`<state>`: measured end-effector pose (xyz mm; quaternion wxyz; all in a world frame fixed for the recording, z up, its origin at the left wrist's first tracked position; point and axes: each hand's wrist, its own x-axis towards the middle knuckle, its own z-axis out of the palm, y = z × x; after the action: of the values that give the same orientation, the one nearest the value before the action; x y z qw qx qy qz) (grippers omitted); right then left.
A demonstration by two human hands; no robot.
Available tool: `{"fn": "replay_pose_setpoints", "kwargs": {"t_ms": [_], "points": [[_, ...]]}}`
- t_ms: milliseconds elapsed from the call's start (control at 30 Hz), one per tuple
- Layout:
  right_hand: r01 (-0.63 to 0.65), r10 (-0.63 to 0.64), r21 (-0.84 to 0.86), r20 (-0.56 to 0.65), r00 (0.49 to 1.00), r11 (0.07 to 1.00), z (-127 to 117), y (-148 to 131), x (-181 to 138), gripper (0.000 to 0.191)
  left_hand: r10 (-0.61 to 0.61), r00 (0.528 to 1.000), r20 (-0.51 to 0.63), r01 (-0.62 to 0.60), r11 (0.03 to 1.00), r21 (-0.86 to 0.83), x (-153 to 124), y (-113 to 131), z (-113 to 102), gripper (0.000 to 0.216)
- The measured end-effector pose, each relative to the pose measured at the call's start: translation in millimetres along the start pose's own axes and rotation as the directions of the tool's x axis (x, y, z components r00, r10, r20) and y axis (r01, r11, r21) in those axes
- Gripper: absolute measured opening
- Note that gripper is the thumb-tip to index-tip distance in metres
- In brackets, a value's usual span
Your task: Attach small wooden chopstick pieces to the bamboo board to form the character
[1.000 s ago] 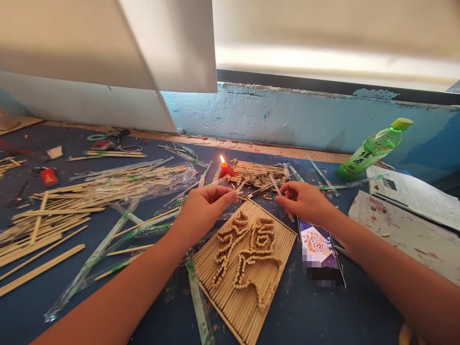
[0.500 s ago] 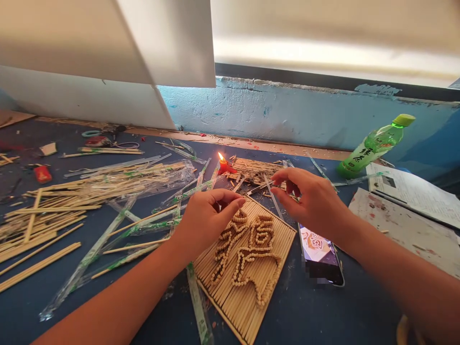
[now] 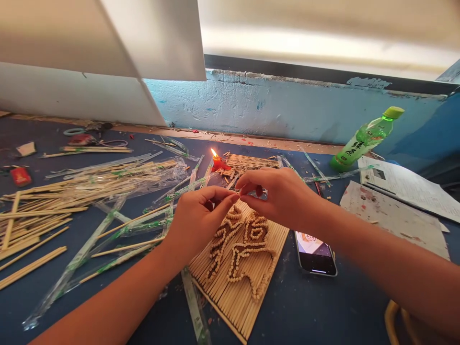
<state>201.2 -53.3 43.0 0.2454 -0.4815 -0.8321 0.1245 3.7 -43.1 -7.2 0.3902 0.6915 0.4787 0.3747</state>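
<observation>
Bamboo mat [image 3: 233, 299] lies directly under left hand [image 3: 196, 220] and right hand [image 3: 283, 199], fingertips pinched tip-to-tip, seemingly sharing a piece too small to see.

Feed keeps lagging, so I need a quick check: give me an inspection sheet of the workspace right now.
Surface: blue table, littered with splinters.
Job's things: stick mat with beaded pattern; lit candle behind it.
Clutter: chopsticks in wrappers left; phone, papers, bottle right.
Hands: left hand and right hand pinched, fingertips meeting over the mat; anything held too small to tell.
Cables: nothing seen.
Surroundings: blue wall, white boards.
</observation>
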Motion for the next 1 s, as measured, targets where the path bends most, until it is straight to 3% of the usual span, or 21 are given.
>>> {"fn": "replay_pose_setpoints", "kwargs": {"t_ms": [600, 867, 1000], "points": [[0.119, -0.125, -0.103, -0.056, 0.991, 0.988, 14, 3, 0, 0.008, -0.083, 0.996, 0.037, 0.086, 0.992, -0.097, 1, 5, -2, 0.022], [0.102, -0.112, -0.111, -0.084, 0.99, 0.989, 11, 4, -2, 0.011, 0.009, 0.998, 0.068, -0.004, 0.998, -0.067, -2, 3, -1, 0.022], [-0.001, 0.002, 0.007, -0.094, 0.996, 1.0, -3, 7, -16, 0.012, 0.017, 0.998, 0.055, -0.015, 0.999, -0.041, -3, 7, -5, 0.021]]}}
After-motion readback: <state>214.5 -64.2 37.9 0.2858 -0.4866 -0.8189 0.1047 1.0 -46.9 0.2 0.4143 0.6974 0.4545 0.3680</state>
